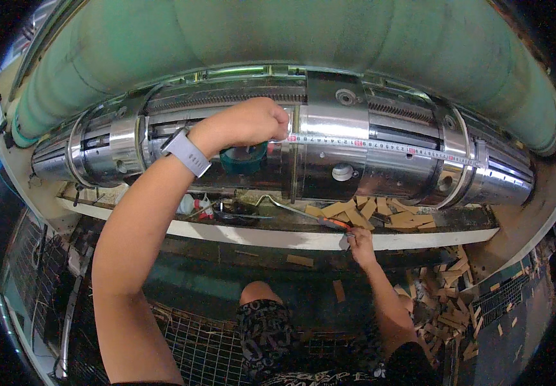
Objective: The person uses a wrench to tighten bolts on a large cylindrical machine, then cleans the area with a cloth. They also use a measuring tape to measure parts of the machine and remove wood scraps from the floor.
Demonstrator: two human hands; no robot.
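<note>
My left hand, with a watch on its wrist, is closed at the left end of a measuring tape. The tape lies stretched to the right along a shiny metal cylinder. Just below this hand a round teal thing sits against the cylinder; I cannot make out its kind. My right hand, lower and nearer to me, is closed around the end of a slim tool with an orange and grey handle. A bent metal rod runs left from it; whether both are one piece is unclear.
A large green roller spans the far side. Below the cylinder, a light ledge carries cardboard strips and a white and red bottle. Many cardboard scraps lie at the lower right. Metal grating covers part of the floor.
</note>
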